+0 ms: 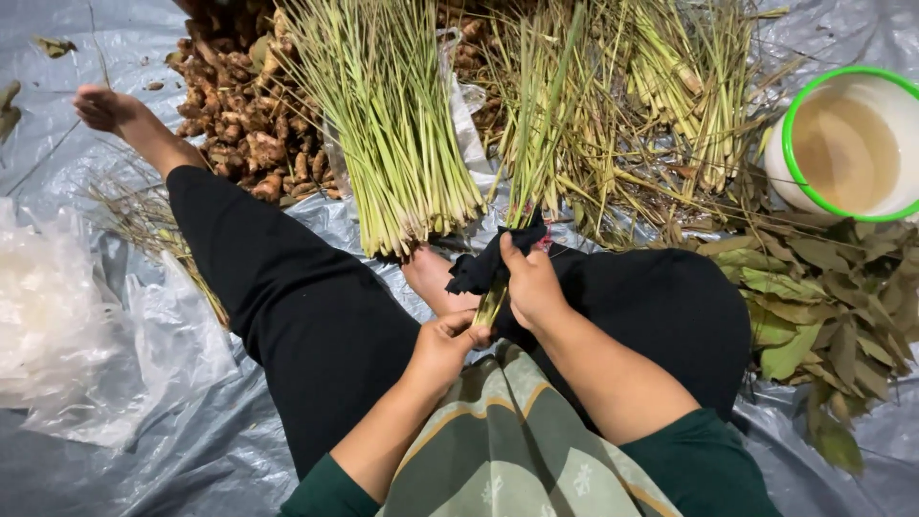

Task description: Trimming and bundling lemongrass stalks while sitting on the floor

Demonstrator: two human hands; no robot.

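Both forearms bent inward, left hand (443, 343) & right hand (532, 287) apparently clenched shut.

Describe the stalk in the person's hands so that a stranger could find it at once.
Start at the black-trousered lap on the grey plastic sheet. Just above it, the left hand pinches the pale base of one lemongrass stalk, and the right hand presses a dark cloth around it. Unlike the piled lemongrass bundles, it is single.
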